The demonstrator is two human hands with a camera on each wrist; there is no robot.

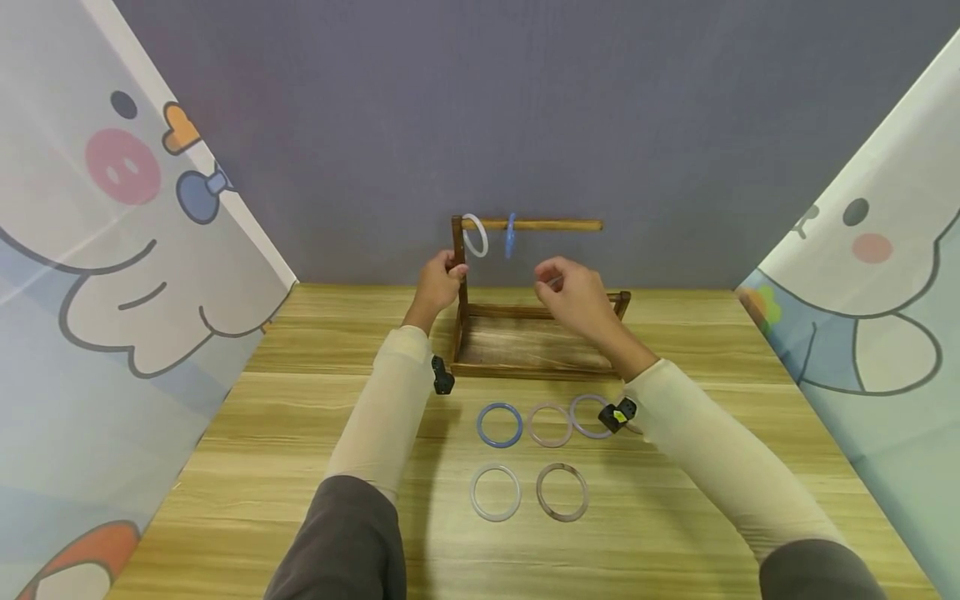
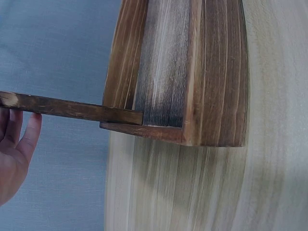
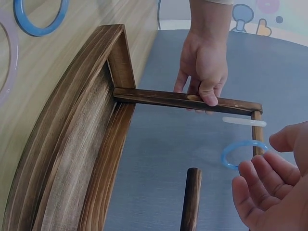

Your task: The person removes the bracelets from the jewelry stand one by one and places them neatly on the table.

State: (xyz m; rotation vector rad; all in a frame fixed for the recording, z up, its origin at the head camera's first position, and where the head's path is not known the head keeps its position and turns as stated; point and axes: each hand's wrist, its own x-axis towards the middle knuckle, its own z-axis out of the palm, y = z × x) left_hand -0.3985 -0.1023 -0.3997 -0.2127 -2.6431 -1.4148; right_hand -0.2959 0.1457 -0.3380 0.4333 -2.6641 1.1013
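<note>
My left hand [image 1: 437, 287] grips the upright post [image 3: 159, 97] of a dark wooden stand, thumb on one side and fingers on the other. From the post runs a horizontal wooden bar [image 1: 562, 225]. A white bangle [image 1: 486, 240] hangs on it close to the post, and a blue bangle [image 1: 510, 236] hangs farther right. Below and right of the blue bangle, my right hand [image 1: 573, 296] is raised in front of the stand. Its fingers are loosely bent, the thumb stands apart, and I see nothing held in the right wrist view.
The stand's tray base [image 1: 536, 337] rests on the wooden table [image 1: 300, 433]. Before it lie a blue bangle [image 1: 499, 446], a pink one [image 1: 550, 447], a lavender one [image 1: 573, 414], a pale one [image 1: 495, 520] and a brownish one [image 1: 562, 520]. Another is mostly hidden by my right wrist.
</note>
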